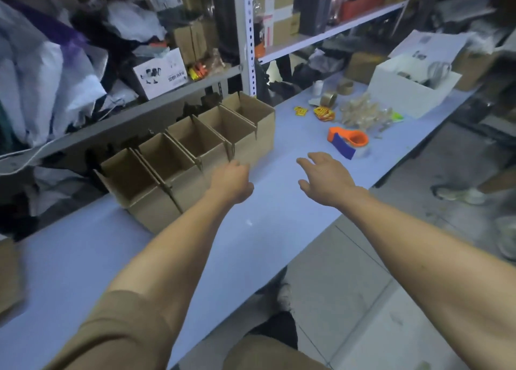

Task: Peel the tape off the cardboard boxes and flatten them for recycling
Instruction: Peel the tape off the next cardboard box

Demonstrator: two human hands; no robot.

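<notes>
At the far left, white and purple bags are heaped on a grey shelf. Below it, along the back edge of the pale worktop, stands a row of open brown cardboard boxes, side by side with their flaps up. The left hand reaches out over the worktop just in front of the row, near the right-hand boxes; its fingers point away and are mostly hidden behind the back of the hand, so I cannot tell how they lie. Just right of it, the right hand hovers above the worktop with its fingers apart and relaxed, holding nothing. Beyond it lies an orange tape dispenser, then rolls of tape, a crumpled heap of clear tape and a white box.
</notes>
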